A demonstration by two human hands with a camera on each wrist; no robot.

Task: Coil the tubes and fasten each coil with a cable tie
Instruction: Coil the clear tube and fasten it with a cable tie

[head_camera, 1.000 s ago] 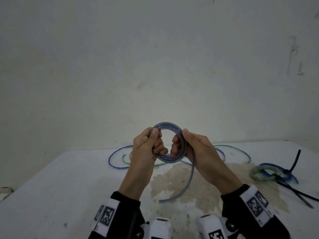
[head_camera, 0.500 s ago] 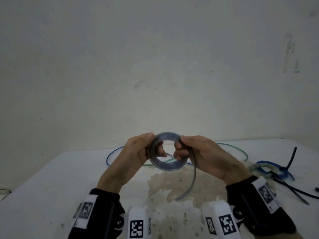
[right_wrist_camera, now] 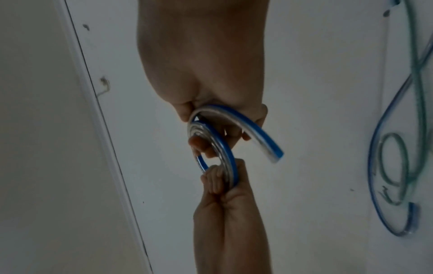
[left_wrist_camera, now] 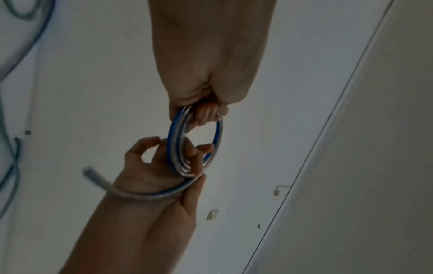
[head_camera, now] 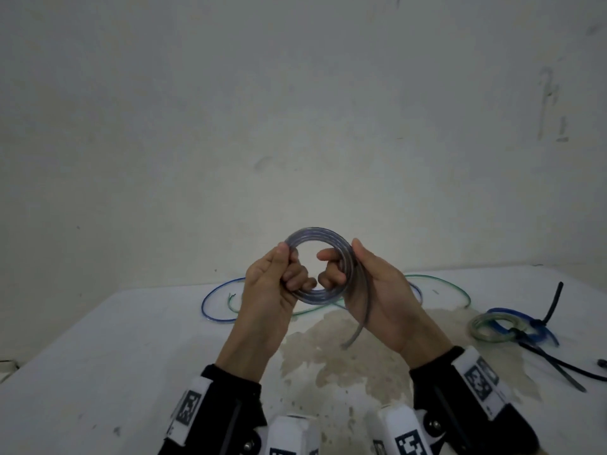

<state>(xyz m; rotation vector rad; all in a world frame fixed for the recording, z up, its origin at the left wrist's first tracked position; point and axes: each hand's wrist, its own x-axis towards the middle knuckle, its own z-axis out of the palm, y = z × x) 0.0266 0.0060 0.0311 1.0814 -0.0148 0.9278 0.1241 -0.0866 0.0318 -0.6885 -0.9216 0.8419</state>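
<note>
You hold coil (head_camera: 317, 264) upright above table (head_camera: 98, 356), left hand (head_camera: 276, 287) gripping left rim, right hand (head_camera: 371, 290) gripping right rim. Loose tail (head_camera: 359, 320) hangs down across your right palm; right hand nearer to wrap it.

Dim, flat light everywhere, greyish cast. Wide-angle bending worktop (head_camera: 98, 356) edges. Tube's loose end (left_wrist_camera: 93, 176) blurring in left wrist view, hands looking dark.

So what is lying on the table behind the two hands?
Behind the left hand and right hand on the table lie a loose blue tube and green tube. The hands and coil cover their middle parts.
</note>
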